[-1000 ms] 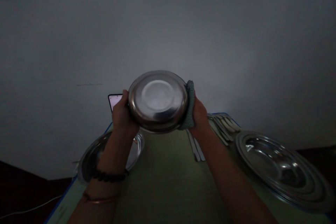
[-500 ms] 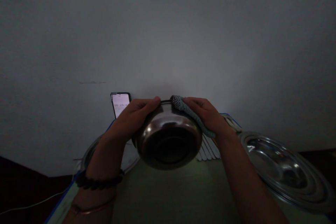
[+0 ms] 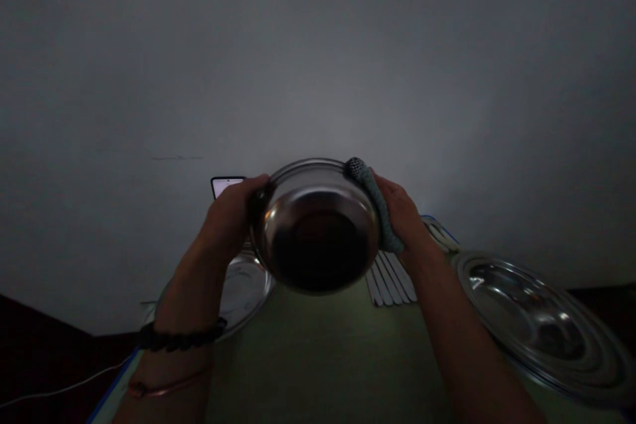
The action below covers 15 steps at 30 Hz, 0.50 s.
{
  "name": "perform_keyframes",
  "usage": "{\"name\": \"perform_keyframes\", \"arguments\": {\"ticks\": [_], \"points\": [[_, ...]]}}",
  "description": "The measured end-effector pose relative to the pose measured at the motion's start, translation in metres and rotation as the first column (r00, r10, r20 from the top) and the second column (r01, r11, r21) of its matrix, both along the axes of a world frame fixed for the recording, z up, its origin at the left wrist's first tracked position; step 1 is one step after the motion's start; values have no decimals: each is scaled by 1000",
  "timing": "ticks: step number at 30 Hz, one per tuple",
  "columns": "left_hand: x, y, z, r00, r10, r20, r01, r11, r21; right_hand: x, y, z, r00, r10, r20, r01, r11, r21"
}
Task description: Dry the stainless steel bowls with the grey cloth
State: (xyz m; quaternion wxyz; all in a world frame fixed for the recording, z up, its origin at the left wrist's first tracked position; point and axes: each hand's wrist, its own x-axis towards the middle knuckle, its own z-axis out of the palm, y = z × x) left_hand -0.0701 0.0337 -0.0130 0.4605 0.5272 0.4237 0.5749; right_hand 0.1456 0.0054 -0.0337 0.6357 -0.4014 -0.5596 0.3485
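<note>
I hold a round steel bowl [image 3: 315, 228] up in front of me above the table, its dark hollow tilted toward the camera. My left hand [image 3: 229, 217] grips its left rim, fingers wrapped over the edge. My right hand [image 3: 401, 213] presses a grey-green cloth [image 3: 373, 197] against the bowl's right rim, fingers closed on the cloth.
A green table [image 3: 318, 358] runs below. A steel plate [image 3: 244, 288] lies at its left, a stack of steel plates [image 3: 541, 321] at the right, several pieces of cutlery [image 3: 392, 278] behind the bowl. A lit phone [image 3: 224, 185] leans against the grey wall.
The bowl turned from showing its underside to facing me with its inside, dipped low, then rose again. Both hands shifted round its rim, the cloth staying on the right edge.
</note>
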Motion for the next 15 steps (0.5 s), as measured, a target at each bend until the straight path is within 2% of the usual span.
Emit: {"name": "perform_keyframes", "arguments": {"ticks": [3,6,9,11,15], "points": [[5,-9,2,948,-215,-236,214,976,-32,6,-2,1,981,173,81,-170,984,-45],[11,-17,5,931,-291,-219,293,956,-26,6,-5,3,960,275,50,-271,960,-73],[11,-17,6,969,-229,-89,228,973,-27,0,-8,5,959,281,-37,-283,957,-62],[8,-13,6,989,-145,25,146,988,-56,-4,-7,6,968,231,-96,-237,970,-57],[13,-6,2,960,61,274,-34,994,-102,-11,2,-2,978,-30,-209,11,996,-93]]}}
